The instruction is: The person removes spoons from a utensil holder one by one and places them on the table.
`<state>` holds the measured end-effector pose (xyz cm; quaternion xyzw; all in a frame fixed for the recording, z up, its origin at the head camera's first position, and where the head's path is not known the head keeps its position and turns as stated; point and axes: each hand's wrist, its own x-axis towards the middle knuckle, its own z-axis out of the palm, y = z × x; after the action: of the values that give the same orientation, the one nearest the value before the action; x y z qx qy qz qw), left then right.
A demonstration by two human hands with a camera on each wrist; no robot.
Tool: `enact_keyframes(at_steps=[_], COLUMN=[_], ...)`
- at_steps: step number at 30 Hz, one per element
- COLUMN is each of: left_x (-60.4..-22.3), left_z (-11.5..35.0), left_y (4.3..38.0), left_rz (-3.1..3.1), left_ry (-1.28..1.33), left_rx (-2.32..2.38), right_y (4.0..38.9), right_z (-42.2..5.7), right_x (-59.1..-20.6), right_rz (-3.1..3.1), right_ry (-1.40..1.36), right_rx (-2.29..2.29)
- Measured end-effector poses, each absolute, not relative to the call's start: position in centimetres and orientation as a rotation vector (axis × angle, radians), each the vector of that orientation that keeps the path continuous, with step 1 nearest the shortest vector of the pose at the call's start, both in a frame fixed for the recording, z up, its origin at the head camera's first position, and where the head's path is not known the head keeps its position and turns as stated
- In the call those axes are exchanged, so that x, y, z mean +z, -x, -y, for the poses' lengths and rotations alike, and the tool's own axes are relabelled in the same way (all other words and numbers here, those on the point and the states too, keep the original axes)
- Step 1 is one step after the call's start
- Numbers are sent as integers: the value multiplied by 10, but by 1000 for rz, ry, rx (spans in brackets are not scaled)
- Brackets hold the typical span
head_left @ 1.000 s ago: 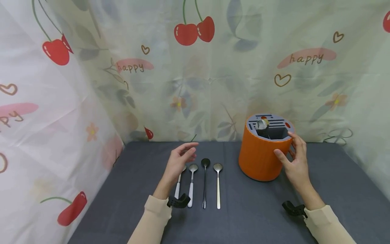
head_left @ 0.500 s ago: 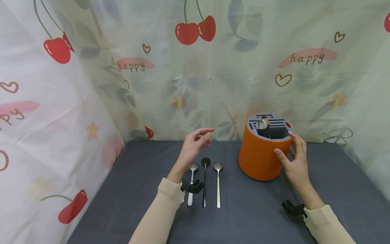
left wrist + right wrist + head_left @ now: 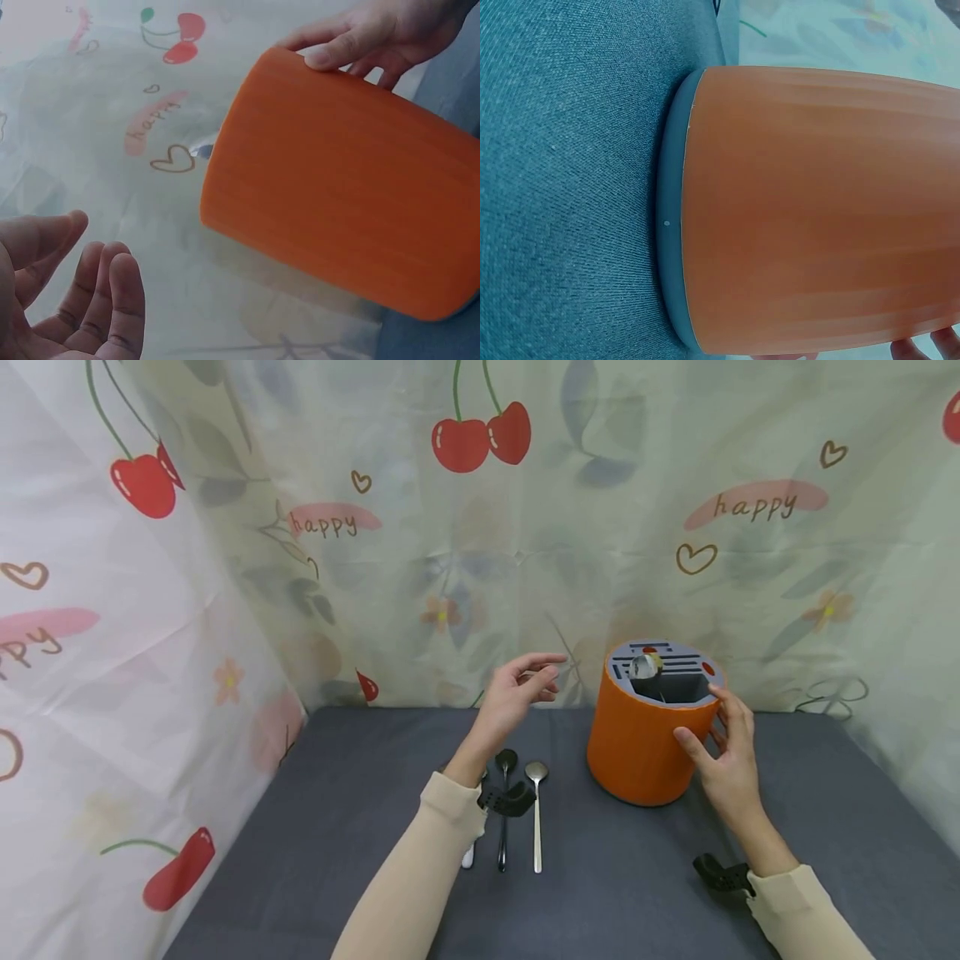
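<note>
An orange utensil holder (image 3: 645, 752) with a grey slotted top stands upright on the table. A shiny spoon head (image 3: 643, 667) sticks up out of its top. My right hand (image 3: 727, 764) holds the holder's right side, thumb on the front and fingers by the rim. My left hand (image 3: 521, 689) hovers in the air left of the holder, fingers loosely bent and holding nothing; in the left wrist view its fingers (image 3: 126, 292) are apart from the holder. Below the left wrist lie a light metal spoon (image 3: 537, 818), a dark spoon (image 3: 506, 760) and a white-handled spoon (image 3: 468, 857), mostly hidden by the forearm.
A dark grey cloth (image 3: 615, 885) covers the table. Behind it hangs a pale curtain (image 3: 495, 585) printed with cherries and leaves, which also runs along the left side. Black wrist straps (image 3: 507, 799) sit at both cuffs.
My left hand has moved right and upward toward the holder, its forearm passing over the spoons and covering the left ones. The right hand and holder have stayed in place.
</note>
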<state>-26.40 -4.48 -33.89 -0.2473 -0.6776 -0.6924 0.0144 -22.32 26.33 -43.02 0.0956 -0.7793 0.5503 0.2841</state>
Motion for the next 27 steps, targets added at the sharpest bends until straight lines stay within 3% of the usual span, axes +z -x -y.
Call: enact_keyframes(at_steps=[27], left_x=[-316], left_z=[-20], left_y=[285], left_rz=[2155], left_ry=[866], left_rx=[-2136], right_y=[223], right_z=[-263], right_x=[-430], right_rz=[2094], right_ry=[-245], right_rx=[1472])
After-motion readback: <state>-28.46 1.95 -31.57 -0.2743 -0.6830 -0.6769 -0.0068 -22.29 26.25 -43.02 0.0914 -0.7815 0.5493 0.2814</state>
